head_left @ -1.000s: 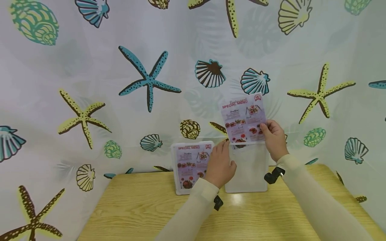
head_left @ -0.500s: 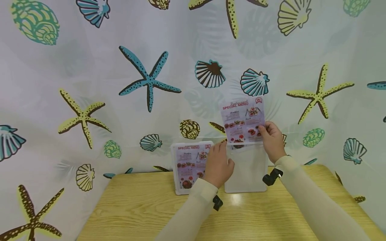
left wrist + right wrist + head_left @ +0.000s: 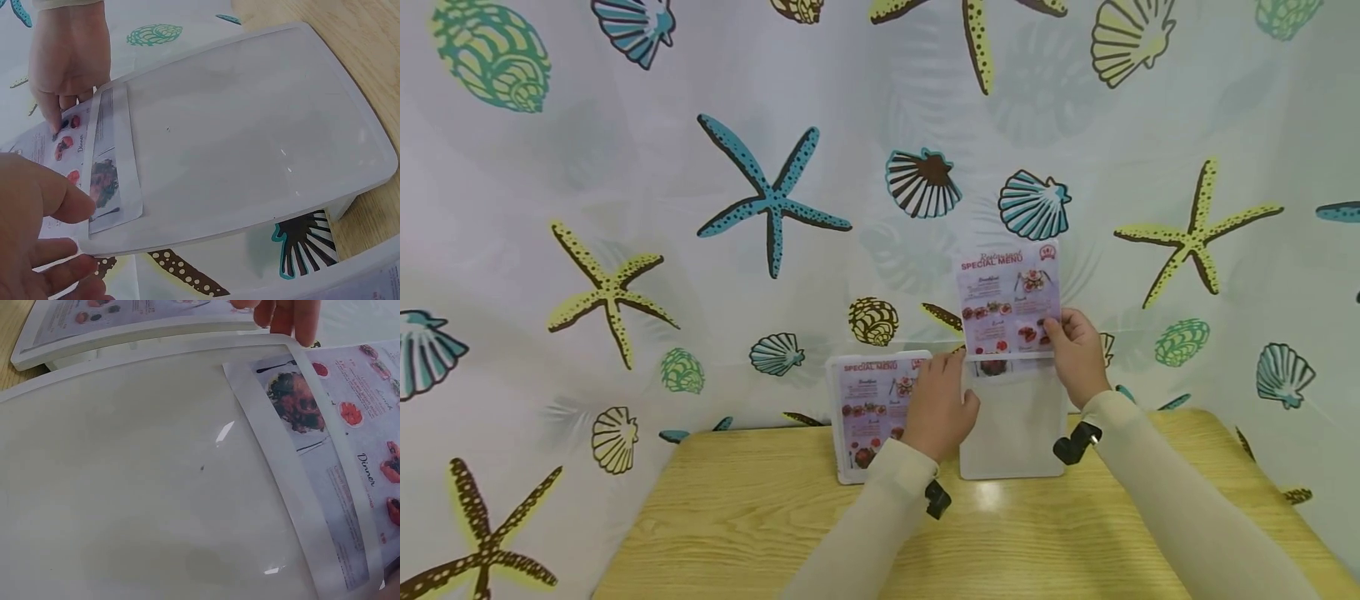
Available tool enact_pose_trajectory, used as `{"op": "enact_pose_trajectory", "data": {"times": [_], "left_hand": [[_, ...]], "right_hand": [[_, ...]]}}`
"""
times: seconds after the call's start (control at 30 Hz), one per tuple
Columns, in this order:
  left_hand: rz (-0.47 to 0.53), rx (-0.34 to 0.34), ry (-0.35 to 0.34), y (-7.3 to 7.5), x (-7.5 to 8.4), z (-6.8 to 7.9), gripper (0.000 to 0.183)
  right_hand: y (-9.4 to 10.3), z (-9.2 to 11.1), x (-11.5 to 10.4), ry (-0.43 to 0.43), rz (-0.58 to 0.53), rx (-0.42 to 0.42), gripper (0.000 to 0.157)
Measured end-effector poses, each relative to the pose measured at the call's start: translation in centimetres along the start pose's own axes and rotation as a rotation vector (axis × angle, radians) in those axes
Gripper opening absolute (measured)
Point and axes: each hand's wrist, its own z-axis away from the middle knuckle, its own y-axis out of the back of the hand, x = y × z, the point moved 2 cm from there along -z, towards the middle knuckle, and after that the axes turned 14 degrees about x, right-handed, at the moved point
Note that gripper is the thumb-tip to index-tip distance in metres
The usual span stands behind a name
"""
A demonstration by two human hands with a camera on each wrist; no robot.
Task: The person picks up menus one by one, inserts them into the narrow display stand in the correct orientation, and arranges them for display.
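Note:
In the head view my right hand [image 3: 1081,357] pinches the right edge of a printed restaurant menu [image 3: 1007,292], thumb on the front and fingers curled behind. The menu stands nearly upright. Its bottom strip [image 3: 105,187] sits inside the top of a clear, white-rimmed menu holder [image 3: 1013,429]. My left hand [image 3: 942,408] is at that holder's upper left corner; its fingertips touch the edge and the thumb stands apart. In the right wrist view the menu's white lower border [image 3: 275,469] lies slanted behind the clear panel. The right hand is almost wholly out of that view.
Just left stands a second holder [image 3: 835,417] with the same menu inside, partly hidden by my left hand. Both holders rest on a wooden table [image 3: 737,508] near its back edge. A curtain [image 3: 820,275] printed with starfish and shells hangs behind.
The menu has come down slightly, shifted a little right and turned more upright. My right hand has lowered slightly with it. My left hand has drifted slightly left along the holder's edge.

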Motion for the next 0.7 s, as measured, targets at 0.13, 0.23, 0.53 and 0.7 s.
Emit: {"op": "enact_pose_trajectory", "data": {"times": [0.13,0.23,0.53,0.7], "left_hand": [[0.110,0.014,0.048,-0.2,-0.2,-0.9,0.049],[0.213,0.033,0.114,0.0,-0.4,-1.7,0.046],[0.246,0.143,0.177,0.7,-0.8,-2.7,0.036],[0.211,0.154,0.158,0.8,-0.9,-3.0,0.025]], "right_hand": [[0.3,0.0,0.3,-0.007,0.016,-0.025,0.031],[0.6,0.0,0.6,-0.014,0.030,-0.057,0.032],[1.6,0.1,1.7,-0.044,0.032,-0.160,0.035],[1.7,0.2,2.3,-0.046,0.023,-0.195,0.035]]}}
